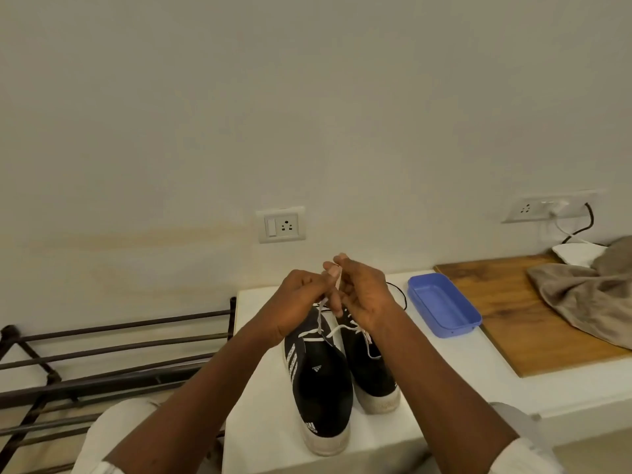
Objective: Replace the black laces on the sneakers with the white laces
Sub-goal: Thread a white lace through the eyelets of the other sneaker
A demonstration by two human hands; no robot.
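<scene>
Sneakers [321,388], a black knit pair with thick off-white rubber soles and striped sides, stand side by side in the middle of the white worktop [444,364], toes pointing toward the person. To their right lies a wooden board [513,319] with a visible grain, and a soft, crumpled brown cloth [588,302] is heaped on its far end. Between the board and the sneakers sits a shallow blue plastic tray [441,302], rectangular with rounded corners.

Both hands are raised just above the tongues. The left hand [301,302] and right hand [362,295] meet with fingers curled, and together they appear to pinch the free end of the white lace [309,338], a flat woven strand that already crosses the eyelets of both sneakers. A thin black lace [404,297] curls on the worktop behind the right hand, out of the shoes.

The sneakers look light, with a soft upper that would give under pressure, so the stiff sole or heel is probably the best place to steady one. The lace is limp and light and will likely slip if held loosely. Gripping it near its stiffer tip should let it feed through an eyelet.
</scene>
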